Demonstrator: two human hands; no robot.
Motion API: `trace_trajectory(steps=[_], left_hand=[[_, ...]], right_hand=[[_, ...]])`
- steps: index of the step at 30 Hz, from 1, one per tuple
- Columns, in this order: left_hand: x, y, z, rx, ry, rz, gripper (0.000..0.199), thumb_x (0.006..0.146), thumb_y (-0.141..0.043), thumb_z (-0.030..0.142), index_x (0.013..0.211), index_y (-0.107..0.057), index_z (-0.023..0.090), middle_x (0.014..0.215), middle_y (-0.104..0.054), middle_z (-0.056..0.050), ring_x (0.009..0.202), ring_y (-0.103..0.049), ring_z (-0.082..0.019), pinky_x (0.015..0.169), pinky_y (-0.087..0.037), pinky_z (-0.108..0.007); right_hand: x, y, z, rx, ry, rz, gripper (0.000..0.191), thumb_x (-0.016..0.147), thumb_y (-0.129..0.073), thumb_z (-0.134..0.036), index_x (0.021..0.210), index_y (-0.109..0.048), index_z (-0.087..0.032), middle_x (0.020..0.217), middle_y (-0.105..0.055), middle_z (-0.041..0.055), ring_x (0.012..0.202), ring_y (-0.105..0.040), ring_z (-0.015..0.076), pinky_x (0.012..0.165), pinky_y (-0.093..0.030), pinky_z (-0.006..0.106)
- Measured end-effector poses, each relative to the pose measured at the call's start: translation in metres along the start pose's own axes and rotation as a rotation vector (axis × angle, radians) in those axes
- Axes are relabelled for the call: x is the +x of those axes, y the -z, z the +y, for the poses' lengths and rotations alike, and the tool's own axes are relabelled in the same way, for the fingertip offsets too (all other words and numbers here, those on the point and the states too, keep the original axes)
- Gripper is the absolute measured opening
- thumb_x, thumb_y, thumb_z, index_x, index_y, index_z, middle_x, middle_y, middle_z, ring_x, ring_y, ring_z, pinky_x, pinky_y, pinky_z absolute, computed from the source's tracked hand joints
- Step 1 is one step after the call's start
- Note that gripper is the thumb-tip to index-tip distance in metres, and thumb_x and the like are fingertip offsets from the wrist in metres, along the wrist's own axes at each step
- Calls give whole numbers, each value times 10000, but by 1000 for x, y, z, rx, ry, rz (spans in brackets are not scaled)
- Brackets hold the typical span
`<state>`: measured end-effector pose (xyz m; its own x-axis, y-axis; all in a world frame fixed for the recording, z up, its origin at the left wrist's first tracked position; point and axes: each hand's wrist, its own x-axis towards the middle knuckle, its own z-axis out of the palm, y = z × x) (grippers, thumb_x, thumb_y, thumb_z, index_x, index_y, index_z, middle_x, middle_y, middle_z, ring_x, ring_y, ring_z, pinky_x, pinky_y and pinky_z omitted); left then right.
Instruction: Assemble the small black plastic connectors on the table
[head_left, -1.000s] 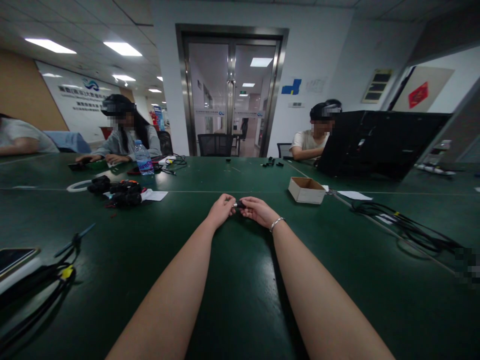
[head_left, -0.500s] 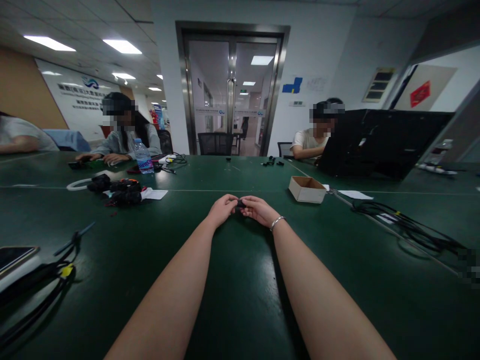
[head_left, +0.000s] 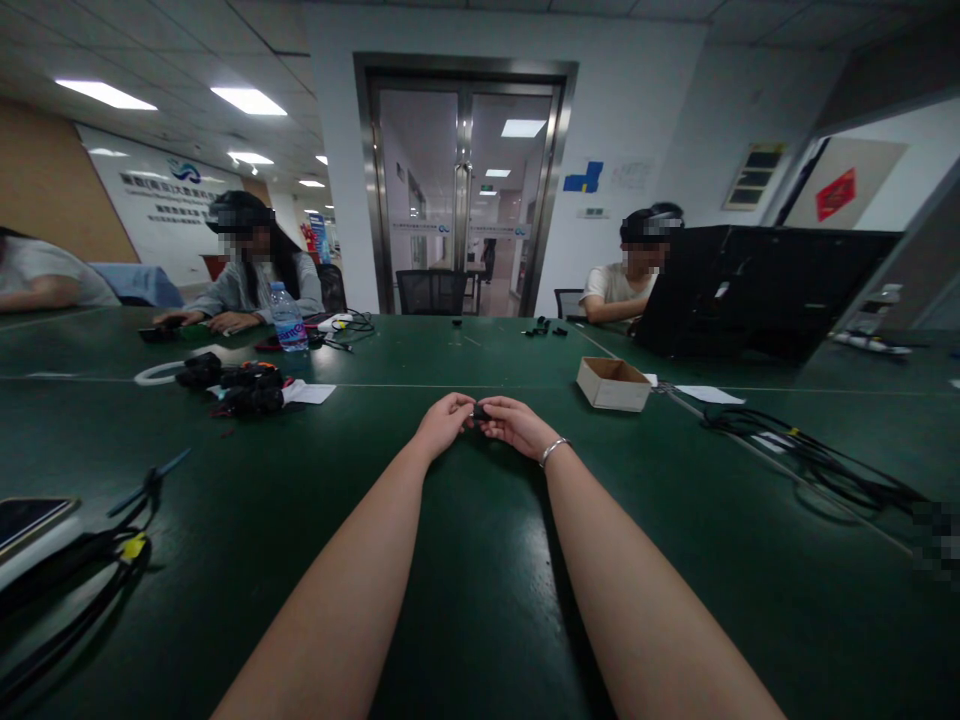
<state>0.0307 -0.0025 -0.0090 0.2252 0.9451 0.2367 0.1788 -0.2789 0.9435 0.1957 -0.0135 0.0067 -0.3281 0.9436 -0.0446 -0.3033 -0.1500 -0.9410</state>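
Both arms stretch forward over the dark green table (head_left: 480, 620). A small black piece (head_left: 479, 411) sits between the two hands, too small and dark for me to tell its kind. My left hand (head_left: 445, 424) is closed, thumb and fingers pinching the left end of it. On the other side my right hand (head_left: 519, 424), with a silver bracelet (head_left: 555, 451) at the wrist, pinches the right end with curled fingers. Fingertips cover much of the piece.
An open cardboard box (head_left: 613, 385) stands right of my hands. Black bundled gear (head_left: 251, 388) and a water bottle (head_left: 288, 318) are to the left. Coiled cables (head_left: 814, 455) lie at right, more cables (head_left: 124, 545) near left. Small black pieces (head_left: 543, 328) lie ahead; a monitor (head_left: 750, 290) is beyond.
The whole view has shifted slightly, with the scene sitting a little lower. Both hands keep their pinch on the small black piece, and a little more of it shows between the fingertips.
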Motion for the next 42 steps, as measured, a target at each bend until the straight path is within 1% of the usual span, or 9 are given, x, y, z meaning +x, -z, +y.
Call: trace_trajectory(steps=[5,11,18,21,25,28,31,38,42], left_hand=[[2,0,-3,33,-17,-24,302,848,-450,399,925,-585,139,593,-581,-6,522,-512,-105,517,-385,-212],[6,-1,-11,22,3,32,376,846,-434,519,873,-538,159,507,-564,15,431,-496,-102,461,-359,-205],[5,1,-7,-6,23,51,429,838,-419,574,792,-523,161,494,-559,7,424,-493,-95,451,-353,-194],[2,0,-1,-71,46,65,399,825,-463,552,811,-528,159,537,-570,5,450,-498,-86,462,-363,-187],[0,-4,9,-233,104,82,285,765,-605,413,864,-539,154,614,-582,0,515,-525,-83,492,-389,-180],[0,-7,13,-366,145,89,281,719,-667,327,901,-549,149,639,-563,7,542,-527,-76,522,-415,-185],[1,-8,13,-450,141,74,290,700,-693,324,886,-564,143,642,-529,20,544,-506,-56,526,-411,-170],[2,-10,16,-378,109,125,270,731,-673,329,863,-544,131,666,-527,25,497,-481,-43,448,-378,-156],[-7,-15,33,-403,156,54,268,797,-606,305,967,-464,154,727,-586,0,498,-554,-80,479,-457,-205]], right_hand=[[0,1,0,-8,0,-19,90,880,-525,-35,905,-571,-109,717,-624,61,560,-619,112,538,-537,178],[-1,0,0,-16,3,-2,103,875,-516,-29,923,-564,-106,720,-621,61,566,-620,111,546,-542,183],[-1,1,2,-32,31,-15,289,771,-629,21,994,-537,-138,740,-616,22,587,-625,106,535,-538,166],[0,1,2,-31,28,-5,275,753,-666,7,955,-544,-135,736,-615,20,587,-623,107,541,-544,173],[0,0,2,1,19,24,191,791,-658,-36,913,-545,-130,727,-620,37,579,-623,111,538,-541,178],[0,-1,1,13,19,30,182,797,-672,-69,906,-542,-134,758,-623,45,589,-628,113,552,-544,186],[0,-2,1,-24,15,25,196,791,-686,-77,898,-533,-139,754,-613,32,591,-626,107,563,-546,187],[2,-2,4,-75,48,-13,320,767,-718,-107,976,-482,-164,725,-605,1,590,-625,110,556,-543,190],[1,-10,7,-96,106,-53,331,780,-705,-126,991,-454,-173,727,-603,-14,556,-608,89,510,-525,164]])
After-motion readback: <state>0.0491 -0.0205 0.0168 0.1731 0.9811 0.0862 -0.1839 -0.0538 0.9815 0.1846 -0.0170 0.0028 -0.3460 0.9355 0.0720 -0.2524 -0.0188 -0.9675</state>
